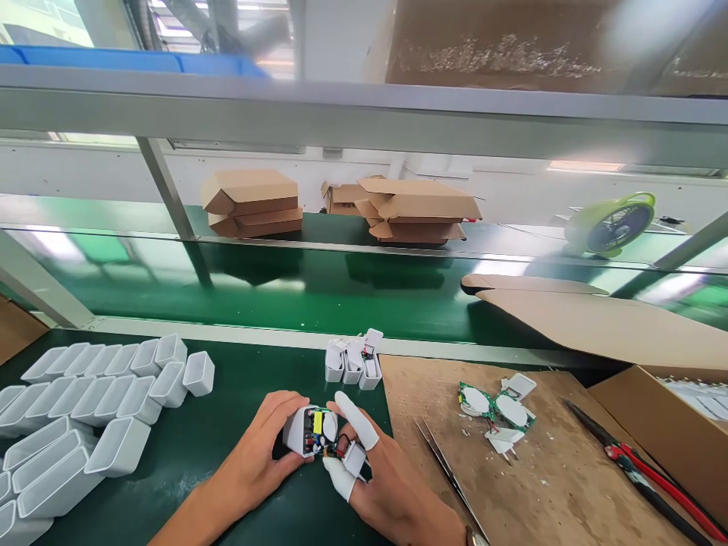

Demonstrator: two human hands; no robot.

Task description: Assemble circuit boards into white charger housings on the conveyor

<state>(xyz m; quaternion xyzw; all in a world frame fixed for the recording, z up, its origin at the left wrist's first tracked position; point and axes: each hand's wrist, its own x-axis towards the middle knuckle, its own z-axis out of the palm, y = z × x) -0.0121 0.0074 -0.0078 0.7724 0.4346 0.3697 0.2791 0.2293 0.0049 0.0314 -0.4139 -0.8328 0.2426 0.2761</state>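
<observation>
My left hand (258, 447) grips a small white plastic charger housing (296, 431) near the front of the green mat. A circuit board (319, 436) with a yellow part and dark components sits in the housing's open end. My right hand (375, 474), with white finger cots on thumb and forefinger, pinches a small white plug piece (353, 459) joined to the board by wires. Both hands meet over the mat, fingers closed round the parts.
Rows of empty white housings (85, 402) lie at the left. A few assembled units (353, 360) stand by the conveyor edge. On the brown board (540, 485) lie tweezers (447, 466), loose circuit boards (497, 406) and red-handled cutters (642, 470). Cardboard boxes (253, 201) and a green fan (611, 224) sit beyond the belt.
</observation>
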